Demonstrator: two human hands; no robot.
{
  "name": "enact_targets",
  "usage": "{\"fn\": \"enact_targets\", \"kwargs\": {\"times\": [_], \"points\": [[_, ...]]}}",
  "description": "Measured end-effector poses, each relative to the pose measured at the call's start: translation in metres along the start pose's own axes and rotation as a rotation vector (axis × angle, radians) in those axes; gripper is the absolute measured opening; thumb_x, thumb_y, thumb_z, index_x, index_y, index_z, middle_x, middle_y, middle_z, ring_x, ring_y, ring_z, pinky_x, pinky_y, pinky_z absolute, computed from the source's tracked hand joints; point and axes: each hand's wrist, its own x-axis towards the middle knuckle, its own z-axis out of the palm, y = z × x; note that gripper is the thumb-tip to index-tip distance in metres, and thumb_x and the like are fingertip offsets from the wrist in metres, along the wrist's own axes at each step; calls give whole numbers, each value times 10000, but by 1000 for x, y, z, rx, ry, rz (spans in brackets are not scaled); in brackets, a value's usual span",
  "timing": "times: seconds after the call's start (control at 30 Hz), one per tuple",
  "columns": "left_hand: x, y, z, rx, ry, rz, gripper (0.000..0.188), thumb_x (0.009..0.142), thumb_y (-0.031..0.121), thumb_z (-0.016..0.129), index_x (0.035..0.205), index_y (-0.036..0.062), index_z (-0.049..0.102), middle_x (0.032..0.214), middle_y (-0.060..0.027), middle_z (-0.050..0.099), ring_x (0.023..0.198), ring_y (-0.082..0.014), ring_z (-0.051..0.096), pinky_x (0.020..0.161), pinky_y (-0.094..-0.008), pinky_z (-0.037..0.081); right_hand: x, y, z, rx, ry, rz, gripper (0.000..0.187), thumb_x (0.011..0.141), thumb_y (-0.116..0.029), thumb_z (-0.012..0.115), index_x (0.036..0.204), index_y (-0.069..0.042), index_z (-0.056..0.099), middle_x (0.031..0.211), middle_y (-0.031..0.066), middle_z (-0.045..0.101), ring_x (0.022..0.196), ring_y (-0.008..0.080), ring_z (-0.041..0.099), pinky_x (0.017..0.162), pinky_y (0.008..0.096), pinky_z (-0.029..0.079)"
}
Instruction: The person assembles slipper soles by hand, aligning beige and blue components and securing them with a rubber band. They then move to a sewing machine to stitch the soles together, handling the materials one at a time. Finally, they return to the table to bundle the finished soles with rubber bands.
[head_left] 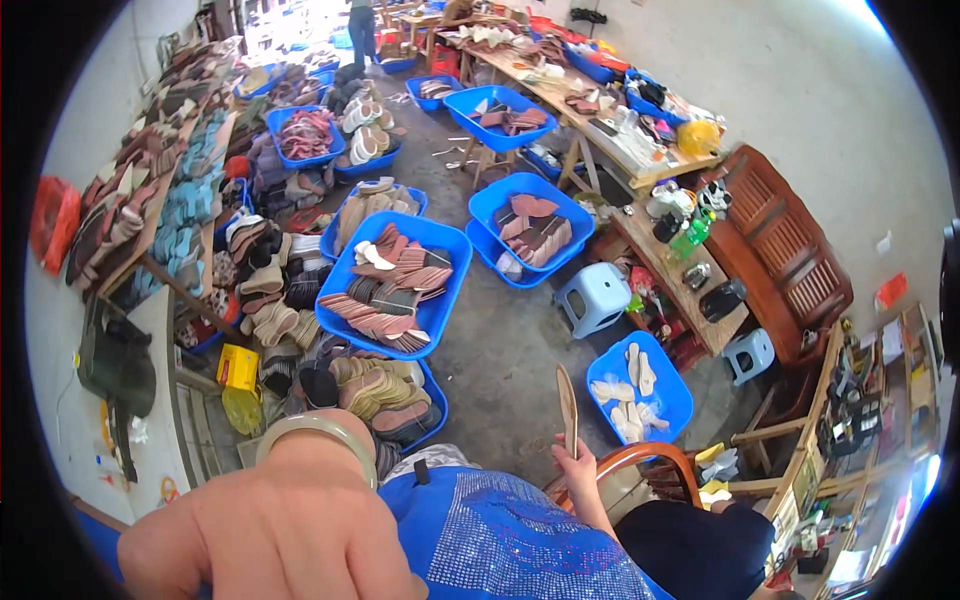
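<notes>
"In the head view, where was the left hand?"

"The left hand showed large at lower left, a pale bangle around its wrist. Its fingertips were hidden, so I couldn't tell whether it held anything."

"And the right?"

"The right hand was closed around the lower end of a thin curved piece, nearly upright in the air, near a wooden chair."

"Anything beside that?"

"A blue tub with pale soles; the piece appeared just left of the tub's left edge."
</notes>
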Motion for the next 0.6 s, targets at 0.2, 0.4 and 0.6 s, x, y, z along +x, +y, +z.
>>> {"fn": "enact_targets", "kwargs": {"times": [0.2,0.4,0.6], "points": [[16,-36,-45,-65,-29,33,52,940,104,468,986,100,493,1156,-36,602,631,-198,537,647,-330,486,24,-10,-20,74,29,54,259,815,-127,678,1060,-62,622,792,-13,589,651,68,532,588,216,448],[19,-56,-108,-75,-15,61,54,937,104,469,988,92,479,1144,-53,600,625,-204,537,633,-342,488,84,-24,-29,76,67,69,253,821,-133,680,1057,-63,621,736,-26,570,618,52,505,566,203,424],[9,-60,-198,-20,31,97,60,933,104,469,990,84,465,1132,-70,598,620,-211,537,620,-354,489,195,-60,-10,31,-10,54,281,803,-134,686,1065,-55,618,767,1,593,632,71,534,569,216,430]]}}
